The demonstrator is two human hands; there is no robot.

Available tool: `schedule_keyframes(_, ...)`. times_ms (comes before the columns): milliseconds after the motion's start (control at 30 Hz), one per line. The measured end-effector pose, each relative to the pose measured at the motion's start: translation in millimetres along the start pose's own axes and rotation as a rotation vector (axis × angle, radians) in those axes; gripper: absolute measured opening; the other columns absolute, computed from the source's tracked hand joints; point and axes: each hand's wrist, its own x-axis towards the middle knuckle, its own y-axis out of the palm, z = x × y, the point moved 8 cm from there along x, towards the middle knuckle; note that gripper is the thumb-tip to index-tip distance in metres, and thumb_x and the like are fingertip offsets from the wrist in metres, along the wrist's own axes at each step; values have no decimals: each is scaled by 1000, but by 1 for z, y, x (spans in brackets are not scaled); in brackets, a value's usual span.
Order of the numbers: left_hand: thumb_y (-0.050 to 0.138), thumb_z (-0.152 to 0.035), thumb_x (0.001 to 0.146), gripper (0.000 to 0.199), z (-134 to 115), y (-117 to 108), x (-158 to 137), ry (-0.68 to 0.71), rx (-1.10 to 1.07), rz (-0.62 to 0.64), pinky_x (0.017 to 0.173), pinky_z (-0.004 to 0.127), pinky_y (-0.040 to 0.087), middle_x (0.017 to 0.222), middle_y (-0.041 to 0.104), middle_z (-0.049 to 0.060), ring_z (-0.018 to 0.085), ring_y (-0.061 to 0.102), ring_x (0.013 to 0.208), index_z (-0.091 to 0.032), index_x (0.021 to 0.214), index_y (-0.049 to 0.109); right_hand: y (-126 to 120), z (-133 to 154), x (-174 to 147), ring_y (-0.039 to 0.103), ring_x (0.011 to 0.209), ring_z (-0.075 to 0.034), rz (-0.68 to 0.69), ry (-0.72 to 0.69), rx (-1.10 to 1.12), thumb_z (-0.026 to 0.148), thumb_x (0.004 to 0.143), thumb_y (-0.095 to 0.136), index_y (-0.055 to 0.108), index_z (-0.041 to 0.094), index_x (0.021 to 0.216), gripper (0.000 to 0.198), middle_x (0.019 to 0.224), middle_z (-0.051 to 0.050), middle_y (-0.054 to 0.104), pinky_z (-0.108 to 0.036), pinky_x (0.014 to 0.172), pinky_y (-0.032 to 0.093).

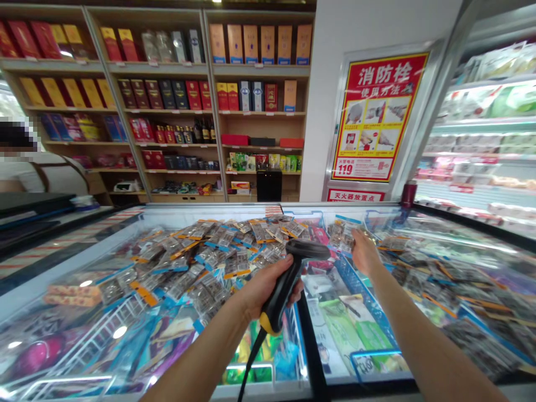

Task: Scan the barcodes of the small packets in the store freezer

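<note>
My left hand [257, 287] is wrapped round the grip of a black barcode scanner [281, 293] with a yellow collar at its base and a cable hanging down. The scanner's head points away and to the right. Farther right, my right hand [365, 251] is closed on the edge of a clear packet [341, 233] with a blue header strip; its fingertips are partly hidden. A heap of similar packets [226, 240], with blue or orange strips, lies on the freezer's glass top left of the scanner. Another spread of these packets [452, 273] lies beyond my right forearm.
Under the glass, the chest freezer holds wire baskets [299, 340] and green bags [355, 324]. Shelves [259, 70] of boxes and bottles line the back wall beside a red poster [379, 117]. A lit display fridge [489, 128] stands right. A person [54, 170] is at the left.
</note>
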Motion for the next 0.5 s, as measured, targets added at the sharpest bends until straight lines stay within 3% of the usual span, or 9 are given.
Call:
schedule_keyframes(167,47,-44,79,35,-22,10,18,42,-3,80,53,24,44,68,61,7,13,56,55,-11,85,57,-6,1,4,63,80,-17,-30,-8,24,32,60,63,58,22,77,20,73,3,67,-29,74,50)
schedule_keyframes(367,49,-37,73,30,-1,11,19,-42,-88,59,51,24,42,69,61,8,14,57,54,-10,81,56,-8,10,8,64,78,-17,-50,-38,77,31,61,62,58,22,74,17,69,2,67,-29,72,51)
schedule_keyframes(500,51,-50,72,39,8,5,18,-92,-44,-7,42,19,37,58,55,3,9,51,44,-11,78,54,-11,17,12,64,75,-16,-76,-28,117,27,61,62,60,22,74,14,71,2,67,-28,70,52)
